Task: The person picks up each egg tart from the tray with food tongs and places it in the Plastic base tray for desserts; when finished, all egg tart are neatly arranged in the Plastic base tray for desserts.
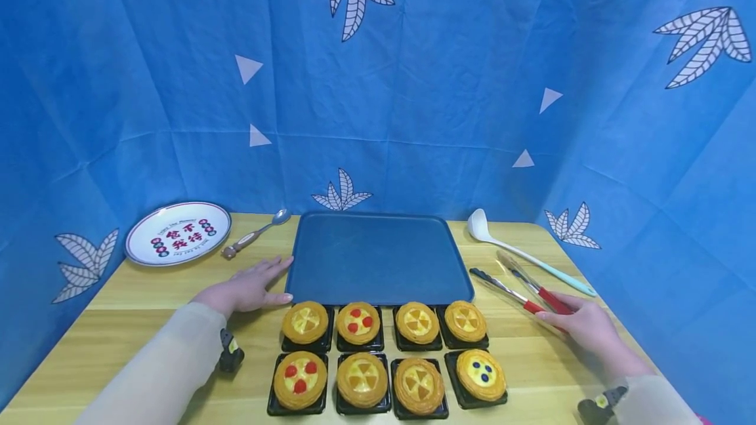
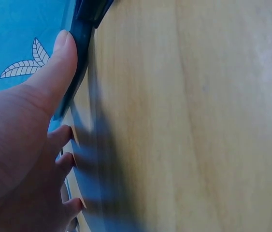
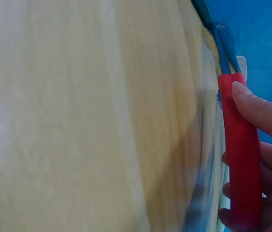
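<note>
A dark blue rectangular tray [image 1: 380,258] lies at the back middle of the wooden table. My left hand [image 1: 251,288] is at its left edge, fingers spread; in the left wrist view the thumb [image 2: 63,50] touches the tray's side. On the right, my right hand [image 1: 581,325] grips a pair of tongs [image 1: 536,305] by the red handles. Their dark tips are spread apart and point toward the tray. In the right wrist view, the thumb lies along the red handle [image 3: 242,154] and the fingers curl behind it. Several egg tarts [image 1: 361,380] sit in front of the tray.
The tarts stand in two rows on black square holders [image 1: 341,408], topped with red, orange or blue pieces. An oval white plate [image 1: 177,233] and a spoon [image 1: 256,235] lie back left. A white ladle [image 1: 520,253] with a pale green handle end lies beyond the tongs. Blue cloth hangs behind.
</note>
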### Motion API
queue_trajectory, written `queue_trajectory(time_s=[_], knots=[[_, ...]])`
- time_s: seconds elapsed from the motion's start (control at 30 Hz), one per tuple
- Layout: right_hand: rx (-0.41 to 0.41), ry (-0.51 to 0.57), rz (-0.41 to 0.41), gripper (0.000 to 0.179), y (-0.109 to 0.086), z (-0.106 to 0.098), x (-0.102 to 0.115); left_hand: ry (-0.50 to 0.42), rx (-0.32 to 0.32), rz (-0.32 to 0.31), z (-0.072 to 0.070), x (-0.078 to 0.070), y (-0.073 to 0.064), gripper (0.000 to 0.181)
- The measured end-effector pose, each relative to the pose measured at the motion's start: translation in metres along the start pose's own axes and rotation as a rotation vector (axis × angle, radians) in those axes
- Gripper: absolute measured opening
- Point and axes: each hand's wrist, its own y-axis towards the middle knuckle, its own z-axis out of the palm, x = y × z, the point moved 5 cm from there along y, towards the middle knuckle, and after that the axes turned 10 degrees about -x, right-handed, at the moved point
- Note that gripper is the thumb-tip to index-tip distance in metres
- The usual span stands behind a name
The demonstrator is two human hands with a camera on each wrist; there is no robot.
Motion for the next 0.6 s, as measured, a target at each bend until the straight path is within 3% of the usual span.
queue_trajectory(time_s=[0.2, 0.33, 0.47, 0.6], knots=[[0.023, -0.064, 0.002, 0.095, -0.004, -0.004, 0.001, -0.010, 0.003, 0.008, 0.005, 0.002, 0.004, 0.098], [0.009, -0.041, -0.046, 0.095, -0.003, -0.010, 0.015, -0.015, 0.007, 0.008, 0.010, 0.006, 0.008, 0.099], [-0.034, 0.038, -0.152, 0.087, 0.008, -0.022, 0.053, -0.011, -0.010, 0.005, 0.013, 0.013, 0.008, 0.100], [-0.100, 0.111, -0.356, 0.069, 0.023, -0.044, 0.106, 0.003, -0.057, 0.025, 0.004, 0.010, 0.002, 0.091]])
